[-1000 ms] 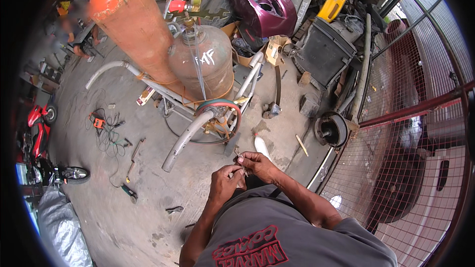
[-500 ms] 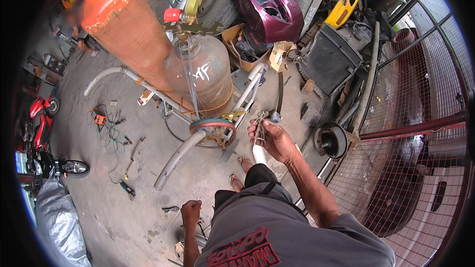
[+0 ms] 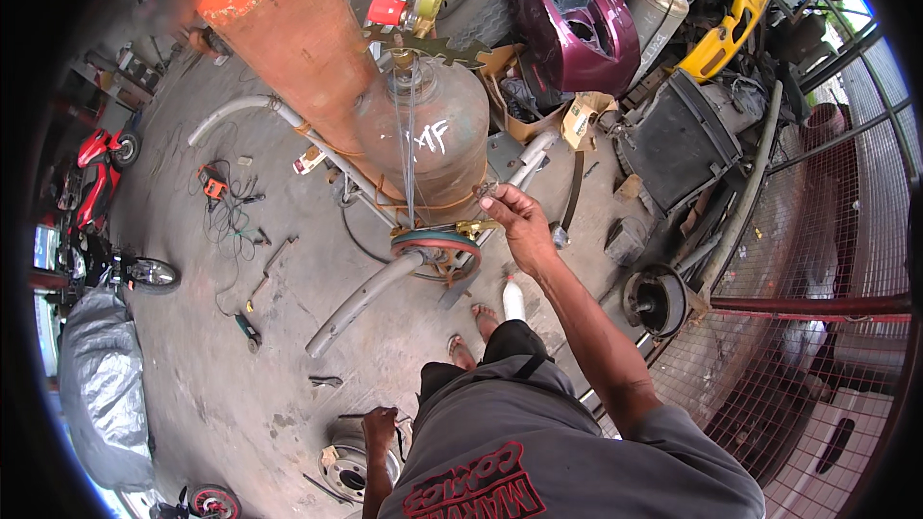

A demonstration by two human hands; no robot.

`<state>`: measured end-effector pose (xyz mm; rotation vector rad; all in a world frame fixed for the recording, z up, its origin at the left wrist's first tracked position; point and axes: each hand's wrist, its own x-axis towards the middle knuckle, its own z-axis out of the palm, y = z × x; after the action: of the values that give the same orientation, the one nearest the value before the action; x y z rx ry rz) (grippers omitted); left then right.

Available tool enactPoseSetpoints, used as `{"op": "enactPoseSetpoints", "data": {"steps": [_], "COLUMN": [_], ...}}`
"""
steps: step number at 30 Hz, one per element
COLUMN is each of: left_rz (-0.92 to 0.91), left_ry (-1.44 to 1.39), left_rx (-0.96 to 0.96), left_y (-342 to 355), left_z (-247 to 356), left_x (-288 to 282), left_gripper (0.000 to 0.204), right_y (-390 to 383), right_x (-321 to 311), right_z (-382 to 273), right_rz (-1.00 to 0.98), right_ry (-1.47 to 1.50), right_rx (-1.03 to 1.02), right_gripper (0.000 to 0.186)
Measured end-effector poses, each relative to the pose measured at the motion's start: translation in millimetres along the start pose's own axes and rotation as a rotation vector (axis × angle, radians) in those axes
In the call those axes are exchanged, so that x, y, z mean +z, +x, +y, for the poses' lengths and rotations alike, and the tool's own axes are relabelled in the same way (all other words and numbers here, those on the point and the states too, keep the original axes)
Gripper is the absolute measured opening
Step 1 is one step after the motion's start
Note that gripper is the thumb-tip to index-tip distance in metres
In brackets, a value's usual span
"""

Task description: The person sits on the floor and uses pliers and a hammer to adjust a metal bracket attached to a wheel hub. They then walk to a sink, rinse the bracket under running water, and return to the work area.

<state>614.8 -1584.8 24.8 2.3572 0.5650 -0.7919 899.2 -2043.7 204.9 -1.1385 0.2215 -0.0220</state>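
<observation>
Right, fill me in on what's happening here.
A person stands in a cluttered workshop yard by two gas cylinders on a cart. The right hand reaches out to the brass torch beside the grey cylinder, fingers around a small part. The left hand hangs low over a metal hub on the floor.

Soft daylight, brightest at the right; faint shadows, sharp centre, edges bent and blurred into black rim.
</observation>
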Motion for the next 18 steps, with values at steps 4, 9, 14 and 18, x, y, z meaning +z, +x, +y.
{"op": "enactPoseSetpoints", "data": {"steps": [4,9,14,18], "left_rz": [0.026,-0.012,-0.051,-0.023], "left_ry": [-0.112,0.005,-0.042,-0.213], "left_rx": [0.125,0.22,0.102,-0.004], "left_y": [-21.6,-43.3,-50.0,-51.6], "left_z": [-16.9,-19.8,-6.5,1.6], "left_x": [13.3,16.1,17.6,24.4], "left_gripper": [0.03,0.023,0.022,0.025], "right_y": [19.0,22.2,27.2,30.8], "right_x": [21.2,43.8,52.9,51.9], "right_z": [14.0,22.5,30.4,38.1], "right_rz": [0.073,0.074,0.026,-0.006], "right_ry": [0.031,0.018,0.0,-0.074], "right_rx": [0.022,0.027,0.075,0.071], "right_gripper": [0.012,0.01,0.013,0.017]}}
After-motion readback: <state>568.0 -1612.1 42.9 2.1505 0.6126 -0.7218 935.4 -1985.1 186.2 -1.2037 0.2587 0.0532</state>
